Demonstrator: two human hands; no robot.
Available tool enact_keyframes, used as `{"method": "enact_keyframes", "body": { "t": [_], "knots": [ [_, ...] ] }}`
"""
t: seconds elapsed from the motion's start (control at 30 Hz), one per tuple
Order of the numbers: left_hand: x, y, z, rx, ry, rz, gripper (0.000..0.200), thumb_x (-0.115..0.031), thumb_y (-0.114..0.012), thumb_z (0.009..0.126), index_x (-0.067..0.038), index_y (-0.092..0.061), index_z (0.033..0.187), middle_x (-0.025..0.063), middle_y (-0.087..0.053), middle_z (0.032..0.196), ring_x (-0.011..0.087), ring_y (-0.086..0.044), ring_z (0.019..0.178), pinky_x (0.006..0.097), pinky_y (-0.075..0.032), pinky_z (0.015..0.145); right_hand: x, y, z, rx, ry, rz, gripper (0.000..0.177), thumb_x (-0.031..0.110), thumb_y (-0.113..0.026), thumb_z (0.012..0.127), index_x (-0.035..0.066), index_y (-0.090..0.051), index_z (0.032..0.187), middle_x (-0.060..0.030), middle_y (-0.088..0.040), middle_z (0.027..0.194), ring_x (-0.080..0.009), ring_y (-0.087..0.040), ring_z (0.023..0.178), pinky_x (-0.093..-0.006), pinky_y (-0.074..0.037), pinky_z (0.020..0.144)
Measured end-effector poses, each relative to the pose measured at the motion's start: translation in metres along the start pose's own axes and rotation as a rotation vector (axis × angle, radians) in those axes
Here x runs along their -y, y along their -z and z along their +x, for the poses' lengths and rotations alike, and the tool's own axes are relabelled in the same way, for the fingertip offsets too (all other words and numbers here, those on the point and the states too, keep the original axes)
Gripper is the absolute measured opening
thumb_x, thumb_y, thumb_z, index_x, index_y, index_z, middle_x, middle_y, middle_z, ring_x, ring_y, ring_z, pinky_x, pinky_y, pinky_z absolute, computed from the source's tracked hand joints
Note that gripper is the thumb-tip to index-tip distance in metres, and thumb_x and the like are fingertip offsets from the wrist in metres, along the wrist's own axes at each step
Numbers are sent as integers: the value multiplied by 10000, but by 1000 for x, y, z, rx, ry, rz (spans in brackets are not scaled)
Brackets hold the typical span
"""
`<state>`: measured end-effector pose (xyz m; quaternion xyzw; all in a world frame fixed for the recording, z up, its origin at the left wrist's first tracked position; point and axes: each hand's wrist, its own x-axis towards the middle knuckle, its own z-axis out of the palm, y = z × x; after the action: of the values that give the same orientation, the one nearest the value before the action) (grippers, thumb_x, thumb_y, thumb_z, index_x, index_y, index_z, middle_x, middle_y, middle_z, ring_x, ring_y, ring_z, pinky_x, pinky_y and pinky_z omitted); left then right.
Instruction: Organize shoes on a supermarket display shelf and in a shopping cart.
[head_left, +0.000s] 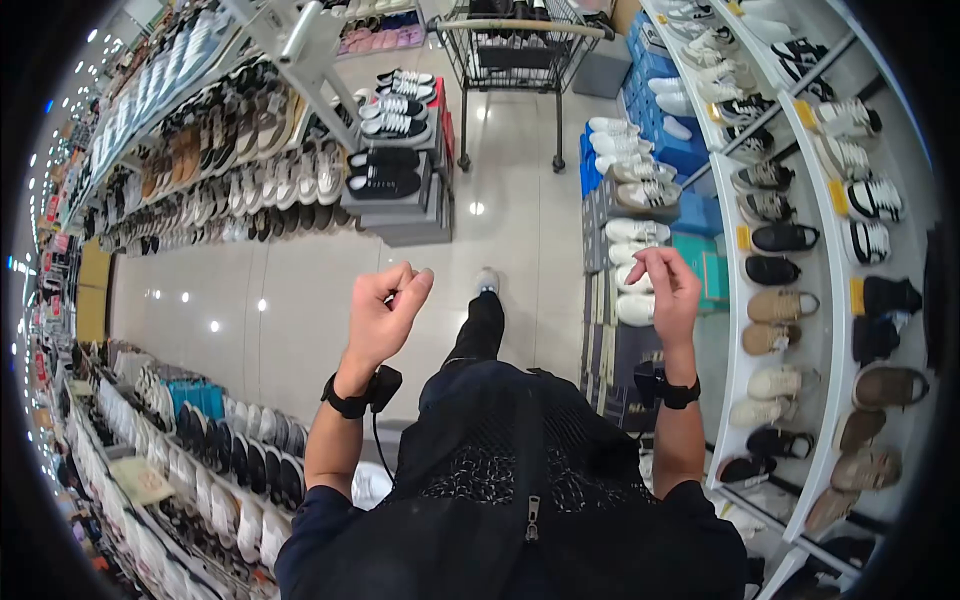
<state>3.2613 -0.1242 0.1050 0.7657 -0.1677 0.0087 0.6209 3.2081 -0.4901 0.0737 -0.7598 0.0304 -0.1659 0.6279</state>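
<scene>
And here we are in the shoe aisle: the left hand (388, 318) is up over the pale tiled floor (300, 345), fingers curled into a loose fist, nothing visible inside. Across the body, the right hand (672, 290) has its fingers half bent and released, no shoe in them, nearest the white sneakers (636, 310) lined up on the stacked boxes (598, 265). Beyond, black slip-ons (385, 183) sit on grey boxes (400, 215), and the shopping cart (515, 50) stands ahead with dark items aboard. No pair is in hand; these displayed shoes are all set out in rows.
</scene>
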Motion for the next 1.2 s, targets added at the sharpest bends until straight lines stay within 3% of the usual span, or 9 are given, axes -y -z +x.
{"method": "enact_keyframes", "body": {
  "t": [0.23, 0.3, 0.47, 0.6, 0.7, 0.8, 0.97, 1.07, 1.2],
  "knots": [
    [56, 4, 233, -18, 53, -21, 459, -108, -623, 972, -63, -297, 653, -64, -266, 600, 48, -226, 600, 288, -183, 508, -20, -11, 187, -97, -107, -50, 216, 152, -550, 1035, -32, -661, 1015, -44, -645, 795, -98, -602, 753, -248, -478, 734],
    [70, -5, 287, 33, 98, -147, 456, -104, -628, 966, -61, -298, 654, -62, -282, 603, 46, -230, 603, 289, -184, 512, -28, -8, 229, -138, -99, -79, 212, 151, -548, 1037, -27, -661, 1014, -42, -647, 806, -93, -596, 771, -245, -468, 749],
    [89, -22, 407, 119, 41, -121, 451, -100, -619, 978, -61, -313, 650, -64, -306, 592, 44, -249, 597, 276, -207, 515, -66, -6, 348, -165, -118, -91, 202, 149, -556, 1032, -16, -673, 1024, -30, -648, 820, -86, -588, 784, -235, -455, 755],
    [123, -36, 490, 71, 42, -25, 381, -95, -595, 999, -66, -376, 688, -56, -392, 673, 37, -310, 632, 244, -252, 557, -106, -8, 456, -65, -210, -96, 200, 162, -571, 1028, -4, -682, 1038, -19, -652, 832, -76, -580, 785, -225, -442, 750],
    [137, -40, 548, 11, 222, -34, 348, -147, -593, 1027, -62, -451, 720, -47, -446, 671, 35, -372, 630, 229, -294, 571, -121, -3, 531, 73, -246, -120, 217, 188, -580, 1028, -4, -680, 1049, -17, -652, 839, -71, -585, 816, -226, -453, 774],
    [143, -38, 592, 2, 314, -21, 337, -151, -586, 1033, -63, -466, 731, -41, -463, 672, 37, -383, 628, 228, -301, 572, -134, 5, 606, 153, -225, -136, 218, 191, -578, 1031, -2, -679, 1049, -16, -651, 841, -73, -591, 826, -226, -460, 791],
    [153, -34, 671, -77, 287, 20, 355, -164, -620, 1015, -48, -471, 715, -63, -438, 634, 23, -358, 613, 233, -300, 548, -129, 1, 720, 250, -225, -207, 221, 195, -583, 1023, -3, -677, 1058, -22, -656, 848, -85, -616, 833, -243, -477, 797],
    [157, -37, 731, -32, 295, 99, 368, -177, -632, 1005, -37, -479, 702, -61, -463, 643, 23, -377, 615, 236, -301, 548, -127, -9, 781, 356, -168, -259, 220, 191, -584, 1020, -3, -676, 1067, -29, -659, 846, -92, -624, 841, -248, -482, 798],
    [168, -55, 837, 229, 224, 213, 316, -224, -622, 1013, -22, -539, 785, -28, -500, 685, 52, -431, 654, 244, -366, 603, -159, -50, 868, 508, -186, -235, 252, 222, -588, 1014, -10, -667, 1071, -46, -674, 851, -108, -639, 828, -262, -499, 793]
  ]
}}
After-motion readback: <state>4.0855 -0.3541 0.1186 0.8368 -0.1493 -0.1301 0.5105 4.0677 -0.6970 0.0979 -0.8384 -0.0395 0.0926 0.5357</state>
